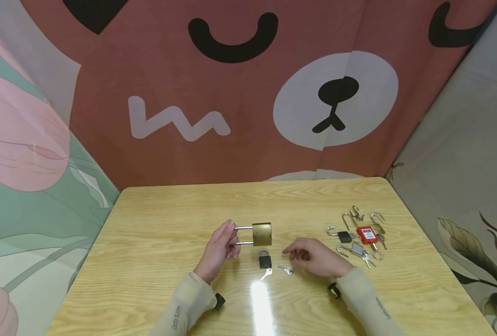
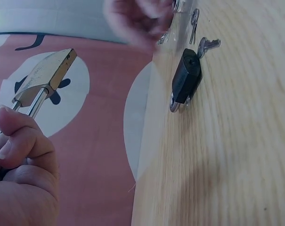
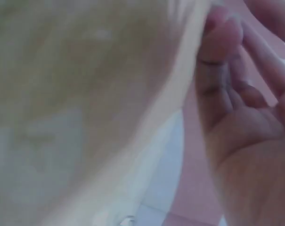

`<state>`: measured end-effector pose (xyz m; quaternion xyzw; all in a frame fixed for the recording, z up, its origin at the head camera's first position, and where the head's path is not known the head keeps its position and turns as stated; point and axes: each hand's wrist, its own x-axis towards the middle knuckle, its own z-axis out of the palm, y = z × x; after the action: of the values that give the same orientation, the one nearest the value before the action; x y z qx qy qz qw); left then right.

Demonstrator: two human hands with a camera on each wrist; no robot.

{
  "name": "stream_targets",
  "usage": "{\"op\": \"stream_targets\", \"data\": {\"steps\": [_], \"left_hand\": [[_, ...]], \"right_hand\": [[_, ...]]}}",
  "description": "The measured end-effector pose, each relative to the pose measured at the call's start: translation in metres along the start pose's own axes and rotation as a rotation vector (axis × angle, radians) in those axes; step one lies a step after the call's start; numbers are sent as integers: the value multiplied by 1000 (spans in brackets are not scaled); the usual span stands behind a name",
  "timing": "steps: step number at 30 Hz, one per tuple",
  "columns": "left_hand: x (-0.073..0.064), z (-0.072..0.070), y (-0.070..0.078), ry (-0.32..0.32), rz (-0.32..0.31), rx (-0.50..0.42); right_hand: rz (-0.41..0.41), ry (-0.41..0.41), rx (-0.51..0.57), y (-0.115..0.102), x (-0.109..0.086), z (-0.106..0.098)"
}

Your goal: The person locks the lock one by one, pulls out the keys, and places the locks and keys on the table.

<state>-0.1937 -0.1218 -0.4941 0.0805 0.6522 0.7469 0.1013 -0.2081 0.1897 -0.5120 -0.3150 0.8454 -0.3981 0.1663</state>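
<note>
My left hand (image 1: 219, 249) grips the long steel shackle of a brass padlock (image 1: 262, 234), its body pointing right. The left wrist view shows that padlock (image 2: 48, 75) raised, with my fingers (image 2: 27, 141) curled round the shackle legs. A small black padlock (image 1: 265, 261) with its shackle closed lies on the table below it. One key (image 1: 267, 273) lies just in front of the black padlock, and more keys (image 1: 288, 269) lie to its right. My right hand (image 1: 313, 256) is just beyond those keys, its fingers loosely bent and nothing visible in them.
On the right of the wooden table (image 1: 168, 214) is a cluster of padlocks with open shackles and keys. It includes a red padlock (image 1: 367, 234), another black padlock (image 1: 344, 237), a grey padlock (image 1: 357, 248) and a brass padlock (image 1: 377, 228). A printed cloth (image 1: 248, 163) hangs behind the table.
</note>
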Motion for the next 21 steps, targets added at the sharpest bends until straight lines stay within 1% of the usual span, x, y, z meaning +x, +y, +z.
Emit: {"op": "stream_targets", "data": {"steps": [2, 7, 9, 11, 15, 18, 21], "left_hand": [[0, 1, 0, -7, -2, -2], [1, 4, 0, -29, -3, 1], [1, 5, 1, -41, 0, -3], [2, 8, 2, -54, 1, -7], [4, 12, 2, -85, -7, -6], [5, 16, 3, -102, -18, 3], [6, 18, 3, -111, -13, 15]], "right_hand": [[-38, 71, 14, -5, 3, -4], [-160, 272, 36, -26, 15, -11], [-188, 313, 49, -34, 20, -11], [-207, 317, 55, -41, 25, -11], [-199, 267, 30, -50, 34, -9], [-184, 235, -11, -53, 38, -7], [-194, 217, -22, -54, 39, -6]]}}
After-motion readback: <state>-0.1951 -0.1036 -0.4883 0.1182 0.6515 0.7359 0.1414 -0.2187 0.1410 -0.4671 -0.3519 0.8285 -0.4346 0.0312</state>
